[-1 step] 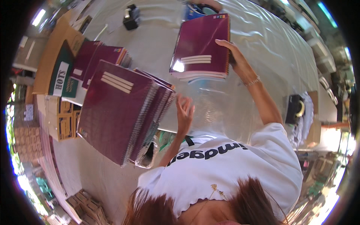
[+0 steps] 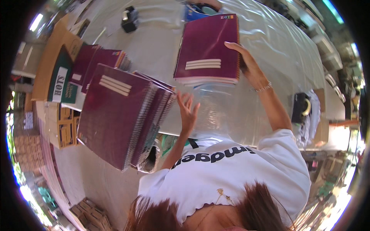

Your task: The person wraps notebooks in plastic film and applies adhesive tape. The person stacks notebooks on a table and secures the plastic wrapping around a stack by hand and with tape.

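Observation:
My right hand (image 2: 252, 71) grips a maroon spiral notebook (image 2: 208, 48) by its right edge, with the thumb on the cover. White page edges show along its near side; I cannot tell whether more than one notebook is in the grip. Below it, clear plastic (image 2: 212, 111) lies on the table. My left hand (image 2: 187, 111) is empty, its fingers apart, close to the right side of a tall pile of maroon spiral notebooks (image 2: 115, 111). Farther back, more maroon notebooks (image 2: 104, 63) lie between that pile and an open cardboard box (image 2: 48, 61).
A black tape dispenser (image 2: 130, 20) stands at the far left of the plastic-covered table (image 2: 285, 50). Another person's hand (image 2: 214, 4) is at the far edge by a blue item. At right sits a black box-like object (image 2: 301, 107). Yellow-brown cartons (image 2: 63, 127) stand at left.
My left hand has shifted slightly and its fingers look more spread. The notebook in my right hand is almost where it was. The whole view has moved a little.

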Demonstrator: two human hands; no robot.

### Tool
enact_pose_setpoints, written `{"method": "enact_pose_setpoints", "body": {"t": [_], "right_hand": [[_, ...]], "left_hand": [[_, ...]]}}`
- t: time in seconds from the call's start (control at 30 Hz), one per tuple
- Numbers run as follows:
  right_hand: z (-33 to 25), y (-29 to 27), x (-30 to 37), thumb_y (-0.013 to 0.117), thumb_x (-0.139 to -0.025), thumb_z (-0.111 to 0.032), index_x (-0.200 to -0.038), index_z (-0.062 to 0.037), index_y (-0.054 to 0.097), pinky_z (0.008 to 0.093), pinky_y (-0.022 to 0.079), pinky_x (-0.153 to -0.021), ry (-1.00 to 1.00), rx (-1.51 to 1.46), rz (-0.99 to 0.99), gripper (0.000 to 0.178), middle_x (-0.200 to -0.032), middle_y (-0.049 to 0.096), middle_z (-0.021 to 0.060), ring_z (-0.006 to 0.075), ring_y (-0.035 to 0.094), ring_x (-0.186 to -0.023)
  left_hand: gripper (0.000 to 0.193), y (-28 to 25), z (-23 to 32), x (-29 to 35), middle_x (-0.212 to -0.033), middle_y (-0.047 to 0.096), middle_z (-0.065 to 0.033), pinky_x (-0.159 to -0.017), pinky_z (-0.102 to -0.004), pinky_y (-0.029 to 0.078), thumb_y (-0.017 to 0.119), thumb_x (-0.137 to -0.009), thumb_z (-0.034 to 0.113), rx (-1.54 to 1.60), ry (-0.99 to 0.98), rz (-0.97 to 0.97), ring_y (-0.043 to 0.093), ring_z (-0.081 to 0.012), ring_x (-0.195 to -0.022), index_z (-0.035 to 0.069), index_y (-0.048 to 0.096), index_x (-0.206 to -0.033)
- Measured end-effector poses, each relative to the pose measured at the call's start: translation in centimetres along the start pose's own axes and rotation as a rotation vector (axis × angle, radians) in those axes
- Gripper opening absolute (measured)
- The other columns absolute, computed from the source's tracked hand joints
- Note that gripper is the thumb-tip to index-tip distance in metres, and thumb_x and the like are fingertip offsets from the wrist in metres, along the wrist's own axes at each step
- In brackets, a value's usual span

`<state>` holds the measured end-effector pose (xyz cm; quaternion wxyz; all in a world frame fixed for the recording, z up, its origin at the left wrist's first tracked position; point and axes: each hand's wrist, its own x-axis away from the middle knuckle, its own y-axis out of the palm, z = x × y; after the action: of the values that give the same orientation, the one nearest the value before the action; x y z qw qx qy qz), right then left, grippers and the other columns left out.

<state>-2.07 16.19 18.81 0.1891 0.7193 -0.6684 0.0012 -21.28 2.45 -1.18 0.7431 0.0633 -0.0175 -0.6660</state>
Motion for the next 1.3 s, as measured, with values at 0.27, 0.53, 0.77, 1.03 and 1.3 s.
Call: {"method": "enact_pose_setpoints", "body": {"t": [0.27,0.53,0.77,1.03,1.3], "right_hand": [[-4.4,-11.1,20.0,0.063,-0.084,-0.021,-0.102,-0.0038,0.061,0.0246,0.054,-0.07,0.059,0.008,0.276,0.024,-0.088,0.064,0.0053,0.0124,0.063,-0.075],[0.7,-22.8,26.9,0.054,-0.091,-0.03,-0.111,0.0003,0.057,0.0299,0.057,-0.07,0.393,-0.277,0.197,0.036,-0.094,0.064,0.0116,0.0196,0.066,-0.076],[16.5,-32.5,25.9,0.064,-0.081,-0.018,-0.116,0.0,0.054,0.0343,0.049,-0.083,0.037,0.771,0.155,0.041,-0.106,0.061,0.013,0.0228,0.059,-0.094],[21.4,-31.1,24.5,0.065,-0.077,-0.013,-0.093,-0.0027,0.064,0.0276,0.048,-0.071,-0.141,0.081,0.291,0.02,-0.083,0.063,0.0049,0.0136,0.058,-0.076],[18.4,-32.3,24.7,0.064,-0.083,-0.007,-0.1,-0.0015,0.063,0.0294,0.048,-0.078,-0.095,0.449,0.173,0.018,-0.089,0.063,0.0034,0.0143,0.059,-0.085]], "left_hand": [[0.045,12.2,3.1,-2.6,-0.146,0.017,-0.0158,-0.11,-0.044,0.023,0.055,-0.091,0.025,0.165,0.625,-0.206,0.016,-0.0342,-0.138,0.014,0.035,-0.13],[0.082,15.8,3.6,2.2,-0.115,0.054,-0.0126,-0.101,-0.0365,0.035,0.083,-0.061,0.022,0.444,-0.132,-0.739,0.045,-0.0251,-0.12,0.002,0.038,-0.127],[0.098,18.2,3.8,2.8,-0.123,0.052,-0.0115,-0.098,-0.0343,0.04,0.089,-0.056,0.023,-0.245,-0.197,-0.8,0.048,-0.0209,-0.116,0.006,0.031,-0.134],[0.086,20.4,2.1,5.2,-0.121,0.054,-0.0116,-0.095,-0.0333,0.043,0.088,-0.057,0.019,-0.09,-0.285,-0.476,0.051,-0.0198,-0.112,0.006,0.041,-0.127],[0.055,18.9,3.7,5.8,-0.104,0.063,-0.0062,-0.087,-0.0305,0.047,0.085,-0.063,0.013,-0.338,-0.175,-0.627,0.057,-0.0152,-0.098,0.004,0.058,-0.11]]}}
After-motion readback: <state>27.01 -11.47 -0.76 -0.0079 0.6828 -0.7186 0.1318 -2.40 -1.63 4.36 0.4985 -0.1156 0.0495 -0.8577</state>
